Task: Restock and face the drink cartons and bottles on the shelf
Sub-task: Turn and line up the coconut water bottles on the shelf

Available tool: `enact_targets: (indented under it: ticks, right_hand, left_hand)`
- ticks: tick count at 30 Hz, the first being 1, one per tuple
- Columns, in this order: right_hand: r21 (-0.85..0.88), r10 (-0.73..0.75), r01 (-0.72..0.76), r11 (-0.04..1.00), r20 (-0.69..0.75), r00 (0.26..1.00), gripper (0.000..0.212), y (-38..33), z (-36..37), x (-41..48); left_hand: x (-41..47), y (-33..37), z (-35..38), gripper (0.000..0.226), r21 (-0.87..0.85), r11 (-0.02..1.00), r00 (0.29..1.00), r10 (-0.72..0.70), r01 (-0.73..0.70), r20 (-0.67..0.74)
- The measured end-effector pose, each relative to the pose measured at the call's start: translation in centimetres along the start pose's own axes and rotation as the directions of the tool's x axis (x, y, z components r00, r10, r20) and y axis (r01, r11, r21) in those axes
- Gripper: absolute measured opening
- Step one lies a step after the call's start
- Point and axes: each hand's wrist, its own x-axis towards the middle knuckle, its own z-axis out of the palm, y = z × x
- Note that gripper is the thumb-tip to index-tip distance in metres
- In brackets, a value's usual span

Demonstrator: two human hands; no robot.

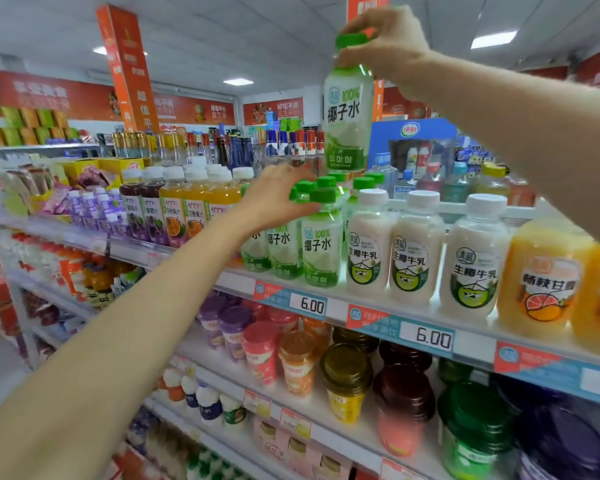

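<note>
Head view: a clear plastic, green-capped coconut-water bottle was pinched by its cap in the right hand, upper centre, above the white shelf. The left hand was set among the shelved green-capped row, mid-frame; its grasp was not determinable. Restocking was judged partly done, with the raised bottle unplaced.

Both forearms are showing bare from wrist to frame edge, w/ nothing but skin on the L hand & R hand. They're looking slim; nails are prob. short, tho blur is hiding detail.
</note>
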Motion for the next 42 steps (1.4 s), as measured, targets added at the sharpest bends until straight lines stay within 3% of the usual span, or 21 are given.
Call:
enact_targets:
  ticks: [4, 10, 18, 26, 35, 38, 40, 42]
  right_hand:
    - [-0.110, 0.037, -0.029, 0.994, 0.074, 0.997, 0.038, 2.5, 0.9, 0.6]
    - [-0.234, 0.137, -0.088, 0.968, 0.204, 0.969, 0.041, 6.0, 3.1, 0.0]
    - [-0.393, 0.369, -0.209, 0.896, 0.394, 0.842, 0.039, 8.6, 5.2, -1.3]
    - [-0.495, 0.408, -0.129, 0.859, 0.510, 0.757, 0.045, 9.9, 5.9, -2.3]
    - [-0.480, 0.398, -0.121, 0.869, 0.532, 0.748, 0.042, 10.0, 5.4, -2.5]
    - [-0.415, 0.392, -0.222, 0.882, 0.387, 0.835, 0.034, 10.1, 4.5, -1.3]
    - [-0.538, 0.370, -0.152, 0.829, 0.325, 0.870, 0.038, 10.5, 4.4, -0.5]
    - [-0.647, 0.395, -0.060, 0.760, 0.387, 0.833, 0.044, 10.5, 4.8, -0.9]
  left_hand:
    - [0.6, -0.6, 0.8, 0.053, 0.050, 0.998, 0.992, 0.026, -0.032, 0.120]
    - [0.8, -0.8, 0.5, 0.056, 0.059, 0.997, 0.987, 0.038, -0.048, 0.156]
    - [0.7, -0.7, 0.4, 0.053, 0.030, 0.999, 0.987, 0.018, -0.023, 0.161]
    - [0.7, -0.8, 0.7, 0.053, 0.061, 0.998, 0.989, 0.020, -0.029, 0.145]
    - [0.7, -0.6, 0.8, 0.051, 0.034, 0.999, 0.992, 0.005, -0.009, 0.127]
    - [0.8, -0.6, 0.8, 0.049, 0.015, 1.000, 0.992, -0.005, 0.003, 0.123]
    - [0.8, -0.6, 0.9, 0.048, 0.010, 1.000, 0.993, -0.009, 0.008, 0.116]
    - [0.8, -0.6, 1.1, 0.047, 0.013, 1.000, 0.995, -0.012, 0.010, 0.104]
